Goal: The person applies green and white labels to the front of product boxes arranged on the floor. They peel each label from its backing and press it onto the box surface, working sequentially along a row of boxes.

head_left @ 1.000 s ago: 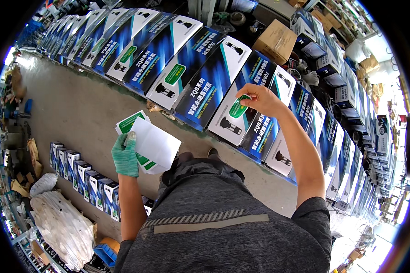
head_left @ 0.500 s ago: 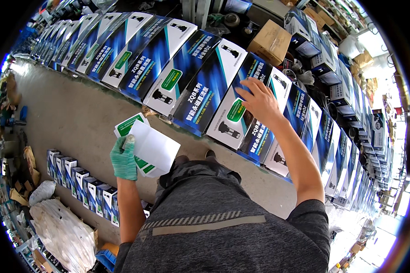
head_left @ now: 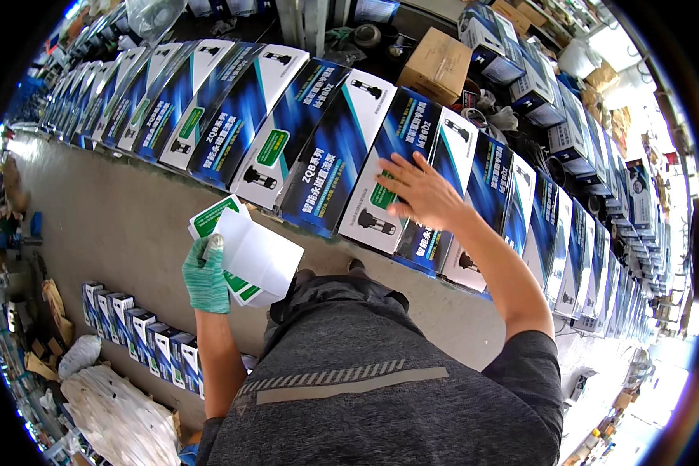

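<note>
My left hand (head_left: 206, 278), in a striped green knit glove, grips a sheaf of labels (head_left: 266, 252), some showing white backs and others green-and-white faces. It is held low, in front of my body on the left. My bare right hand (head_left: 429, 196) lies flat with fingers spread over a blue, black and white carton (head_left: 359, 203). Its fingertips partly cover a green sticker (head_left: 380, 197) on the carton's white panel, above a pump picture. To the left, another carton (head_left: 245, 167) bears a similar green sticker (head_left: 273, 147).
Matching cartons stand in a long row curving from far left to right. A brown cardboard box (head_left: 436, 65) sits behind it, and more cartons (head_left: 537, 89) are stacked back right. Smaller boxes (head_left: 141, 334) line the floor at left, near a pale plastic-covered heap (head_left: 120, 412).
My right hand has come slightly nearer to me over the sticker, its fingers more spread and covering part of it. My left hand keeps hold of the labels. The whole view has shifted a little.
</note>
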The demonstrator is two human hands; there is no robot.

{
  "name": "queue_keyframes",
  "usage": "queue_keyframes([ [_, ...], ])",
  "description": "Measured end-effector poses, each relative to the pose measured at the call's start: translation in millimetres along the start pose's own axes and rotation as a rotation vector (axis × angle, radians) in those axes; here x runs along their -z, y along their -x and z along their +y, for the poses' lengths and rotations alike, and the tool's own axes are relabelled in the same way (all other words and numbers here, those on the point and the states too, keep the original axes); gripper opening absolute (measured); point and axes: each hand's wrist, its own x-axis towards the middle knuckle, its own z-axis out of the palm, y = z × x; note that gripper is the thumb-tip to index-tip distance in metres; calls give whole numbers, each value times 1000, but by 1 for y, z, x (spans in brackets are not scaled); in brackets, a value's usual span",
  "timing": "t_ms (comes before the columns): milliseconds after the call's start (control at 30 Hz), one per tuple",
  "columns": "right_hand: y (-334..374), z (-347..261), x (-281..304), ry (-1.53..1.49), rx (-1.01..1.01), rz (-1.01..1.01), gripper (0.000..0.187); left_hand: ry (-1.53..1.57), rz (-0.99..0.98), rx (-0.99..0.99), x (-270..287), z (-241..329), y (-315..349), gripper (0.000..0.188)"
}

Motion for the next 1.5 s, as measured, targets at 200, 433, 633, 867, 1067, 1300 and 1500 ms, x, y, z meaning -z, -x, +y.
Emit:
queue_keyframes([
  [200, 17, 2, -3, 60, -92, 72, 72, 2, -55, -57, -28, 25, 13, 26],
  [433, 59, -66, 39, -747, -127, 377, 46, -206, -195, -233, -94, 47, 38, 33],
  [633, 71, -91, 66, -1200, -162, 348, 41, 0, -337, -109, -159, 48, 88, 29],
  [867, 119, -64, 28, -1343, -696, 875, 21, 330, -479, -117, -172, 40, 125, 17],
  [1067, 133, -132, 45, -2191, -341, 547, 34, -113, -432, -425, -181, 49, 167, 29],
  [1300, 164, -174, 27, -1838, -270, 453, 32, 365, -379, -305, -166, 30, 207, 85],
  [1500, 206, -194, 32, -1476, -446, 378, 28, 364, -623, 223, -129, -14, 249, 39],
])
